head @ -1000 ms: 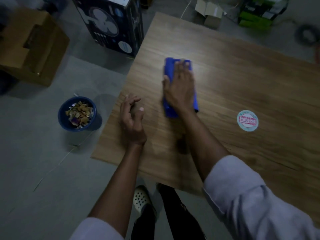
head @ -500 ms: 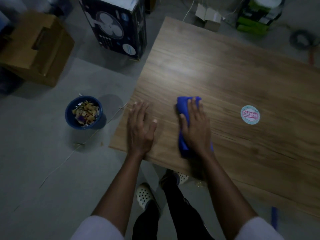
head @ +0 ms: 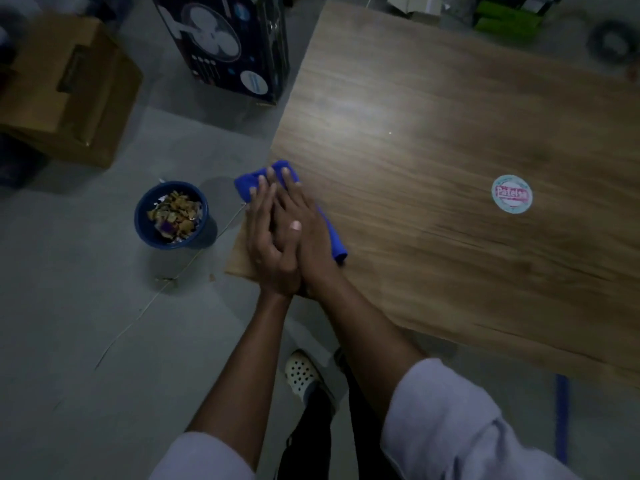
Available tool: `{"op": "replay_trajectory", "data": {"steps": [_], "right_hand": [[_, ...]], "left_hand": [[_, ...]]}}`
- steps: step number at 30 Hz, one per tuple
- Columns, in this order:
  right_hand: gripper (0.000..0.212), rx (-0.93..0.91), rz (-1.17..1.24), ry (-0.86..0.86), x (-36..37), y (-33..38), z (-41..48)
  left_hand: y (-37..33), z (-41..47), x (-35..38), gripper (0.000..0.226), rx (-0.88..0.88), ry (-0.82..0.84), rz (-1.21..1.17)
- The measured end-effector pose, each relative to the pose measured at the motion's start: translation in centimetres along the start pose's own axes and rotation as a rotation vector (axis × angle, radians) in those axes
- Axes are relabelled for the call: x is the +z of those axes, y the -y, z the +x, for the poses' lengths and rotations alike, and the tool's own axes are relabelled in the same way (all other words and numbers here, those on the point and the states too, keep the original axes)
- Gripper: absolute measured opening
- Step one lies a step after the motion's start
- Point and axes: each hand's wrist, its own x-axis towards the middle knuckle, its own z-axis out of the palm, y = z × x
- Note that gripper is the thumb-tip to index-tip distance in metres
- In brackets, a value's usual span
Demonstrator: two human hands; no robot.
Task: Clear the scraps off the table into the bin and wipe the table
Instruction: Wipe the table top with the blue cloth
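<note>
Presently left hand [head: 265, 244] and right hand [head: 311, 233], fingers straight, together, press soft, limp cloth [head: 330, 233]; best palmed mid-fold.

1. Identify the cloth [head: 333, 239] as solid bright blue, without pattern.
2. Identify the table [head: 433, 265] by its mid-brown wood-grain pattern with darker streaks.
3. Note the sticker [head: 512, 194]: pale teal rim, light centre, red-pink lettering.
4. Note the bin [head: 207, 230] in dark blue; the scraps [head: 175, 214] are mostly yellow-brown, with some white and one purple piece.
5. Note the fan box [head: 225, 46]: dark navy, printed with a white fan picture and white discs.
6. Expect a plain brown cardboard box [head: 69, 88] on a plain grey floor [head: 86, 341].
7. Your sleeve [head: 450, 427] is pale lilac-white, your shoe [head: 301, 372] cream dotted with dark holes, your trousers [head: 311, 438] black.
</note>
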Motion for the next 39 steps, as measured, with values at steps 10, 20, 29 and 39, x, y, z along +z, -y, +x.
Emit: {"op": "replay_trajectory", "data": {"steps": [10,20,29,39], "right_hand": [[0.063,0.569,-0.057,-0.146,-6.1,-15.3,-13.4],[0.064,0.567,-0.011,-0.244,0.2,-0.7,-4.6],[0.053,-0.145,0.202,0.048,1.1,2.1,-7.7],[0.054,0.929,-0.104,-0.565,-3.0,-7.3,-18.7]], "left_hand": [[-0.7,-1.8,-2.3,0.057,-0.094,0.033,-0.102],[2.1,-2.8,-2.9,0.055,-0.163,-0.145,-0.360],[2.4,-4.0,-9.1,0.058,-0.455,-0.226,-0.483],[-3.0,-9.7,-2.7,0.058,0.294,0.363,0.112]]}}
